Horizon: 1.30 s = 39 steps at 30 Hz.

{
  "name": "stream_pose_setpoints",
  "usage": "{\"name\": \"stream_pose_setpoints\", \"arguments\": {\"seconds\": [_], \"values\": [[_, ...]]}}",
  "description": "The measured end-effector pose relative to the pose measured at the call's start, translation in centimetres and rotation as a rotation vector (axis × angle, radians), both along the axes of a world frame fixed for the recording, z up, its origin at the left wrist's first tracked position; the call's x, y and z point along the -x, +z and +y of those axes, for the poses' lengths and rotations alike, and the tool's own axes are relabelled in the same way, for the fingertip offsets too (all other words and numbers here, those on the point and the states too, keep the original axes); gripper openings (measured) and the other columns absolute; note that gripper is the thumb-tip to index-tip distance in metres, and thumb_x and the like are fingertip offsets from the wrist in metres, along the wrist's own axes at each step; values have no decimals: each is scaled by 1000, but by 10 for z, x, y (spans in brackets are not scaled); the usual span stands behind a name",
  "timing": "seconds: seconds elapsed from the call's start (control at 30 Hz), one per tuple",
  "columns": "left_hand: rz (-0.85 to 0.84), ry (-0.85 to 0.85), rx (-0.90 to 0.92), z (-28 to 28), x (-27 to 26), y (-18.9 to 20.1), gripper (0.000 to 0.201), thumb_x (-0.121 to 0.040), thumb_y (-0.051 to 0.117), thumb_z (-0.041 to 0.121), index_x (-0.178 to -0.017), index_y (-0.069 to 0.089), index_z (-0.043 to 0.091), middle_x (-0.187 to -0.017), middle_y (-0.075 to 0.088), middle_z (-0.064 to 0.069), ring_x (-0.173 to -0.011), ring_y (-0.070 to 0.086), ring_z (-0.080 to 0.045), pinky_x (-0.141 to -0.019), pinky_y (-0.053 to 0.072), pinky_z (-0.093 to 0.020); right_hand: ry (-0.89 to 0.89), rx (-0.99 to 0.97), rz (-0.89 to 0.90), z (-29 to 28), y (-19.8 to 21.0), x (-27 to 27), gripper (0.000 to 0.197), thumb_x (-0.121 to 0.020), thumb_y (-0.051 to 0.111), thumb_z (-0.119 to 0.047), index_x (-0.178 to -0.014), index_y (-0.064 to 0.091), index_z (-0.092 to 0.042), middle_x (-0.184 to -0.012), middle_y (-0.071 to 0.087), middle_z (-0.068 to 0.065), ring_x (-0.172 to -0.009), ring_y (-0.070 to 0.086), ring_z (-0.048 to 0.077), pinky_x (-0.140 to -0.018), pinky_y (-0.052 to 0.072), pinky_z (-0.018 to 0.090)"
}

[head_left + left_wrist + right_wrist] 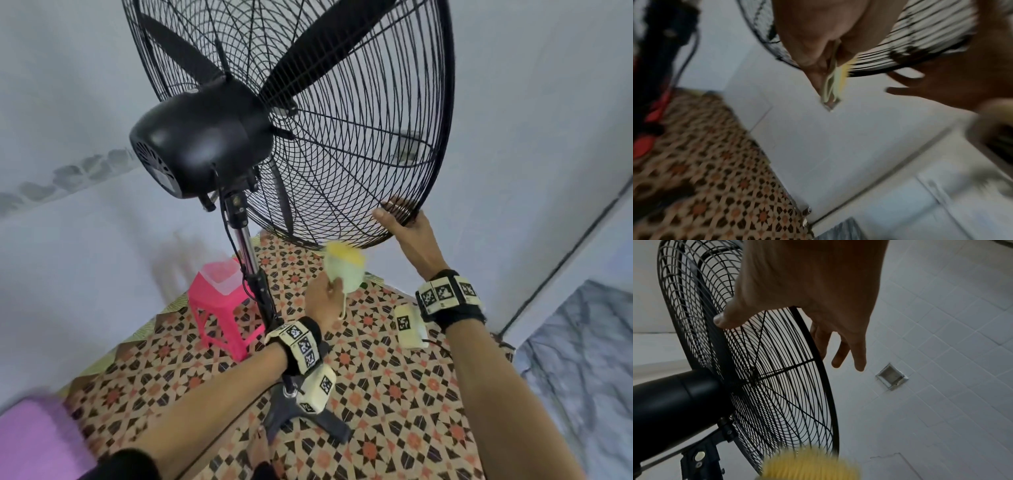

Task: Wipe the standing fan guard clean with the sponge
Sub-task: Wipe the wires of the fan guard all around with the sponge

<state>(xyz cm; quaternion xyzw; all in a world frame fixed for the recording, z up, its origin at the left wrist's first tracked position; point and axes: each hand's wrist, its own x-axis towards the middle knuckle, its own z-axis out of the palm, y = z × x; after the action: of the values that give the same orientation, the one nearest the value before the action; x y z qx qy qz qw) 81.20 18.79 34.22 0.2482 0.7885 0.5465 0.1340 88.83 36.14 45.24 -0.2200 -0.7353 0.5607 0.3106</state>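
A person's right hand grasps the lower rim of a black standing fan guard, thumb on the wires. The left hand pinches a yellow-and-green sponge just below that rim, above a patterned floor.

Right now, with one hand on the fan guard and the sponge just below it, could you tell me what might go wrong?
1. The right hand grips the guard's rim, fingers reaching toward the front wires; they could slip between the wires or get pinched.
2. Pushing the sponge, held by the left hand, against the tilted guard might tip the fan on its stand.
3. The cable by the stand's feet could snag a foot.
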Motion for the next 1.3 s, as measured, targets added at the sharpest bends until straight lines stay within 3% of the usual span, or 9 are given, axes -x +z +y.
{"name": "stream_pose_setpoints", "arguments": {"seconds": [0.13,0.2,0.37,0.63,0.8,1.03,1.13,1.23,1.3], "values": [[43,78,89,-7,16,-15,17,-110,48,25,-103,58,13,-96,72,-9,-78,74,-26,-60,61,-33,-13,-2,1,-4,0,-2,75,-64,77,-79,-121,58,-34,-122,68,-13,-116,62,7,-107,47,38],[80,-29,3,-8,5,-6,21,-110,49,22,-103,60,5,-83,70,-4,-64,71,-10,-49,53,-21,-17,2,9,-4,-1,0,76,-65,78,-78,-122,58,-33,-121,69,-12,-115,63,8,-108,47,41],[150,-137,-153,0,-2,4,47,-103,50,48,-108,66,3,-83,74,-14,-67,69,-38,-52,55,-45,-39,6,33,-7,-1,1,76,-63,78,-79,-122,58,-34,-120,69,-13,-114,63,7,-107,49,43],[46,116,137,-18,51,-27,31,-110,49,22,-120,62,-3,-101,70,-10,-76,71,-20,-61,60,-25,-46,-32,9,-9,1,-2,81,-64,77,-81,-125,56,-33,-122,68,-14,-116,62,5,-107,48,41],[106,-141,-31,-23,29,-2,32,-109,52,18,-136,58,4,-103,72,-4,-72,73,-4,-63,62,-26,-62,-27,29,-12,-1,-3,81,-63,76,-81,-124,57,-31,-119,68,-13,-114,62,4,-105,49,36],[189,-288,-168,-21,12,34,8,-106,57,14,-108,64,15,-94,77,-9,-69,74,-10,-52,55,-22,-58,-41,15,-15,4,-6,82,-64,74,-81,-126,55,-29,-121,67,-13,-114,61,4,-97,46,28],[157,-278,-216,-21,-1,32,12,-107,55,12,-112,65,14,-87,75,4,-68,74,-10,-54,57,-24,-56,-37,3,-14,3,-8,87,-63,75,-81,-128,54,-28,-124,66,-12,-116,60,8,-100,46,32],[-31,-178,-198,-16,-2,24,27,-108,53,16,-127,62,-1,-94,77,-3,-78,77,-27,-63,63,-34,-52,-37,3,-14,2,-8,84,-66,76,-79,-129,53,-28,-125,65,-11,-118,60,10,-103,46,34],[-94,-104,-158,-14,-4,17,32,-108,53,18,-130,60,-4,-94,77,-8,-77,77,-24,-66,64,-38,-51,-43,0,-14,4,-7,83,-67,76,-78,-129,54,-28,-125,65,-11,-118,60,10,-104,46,34]]}}
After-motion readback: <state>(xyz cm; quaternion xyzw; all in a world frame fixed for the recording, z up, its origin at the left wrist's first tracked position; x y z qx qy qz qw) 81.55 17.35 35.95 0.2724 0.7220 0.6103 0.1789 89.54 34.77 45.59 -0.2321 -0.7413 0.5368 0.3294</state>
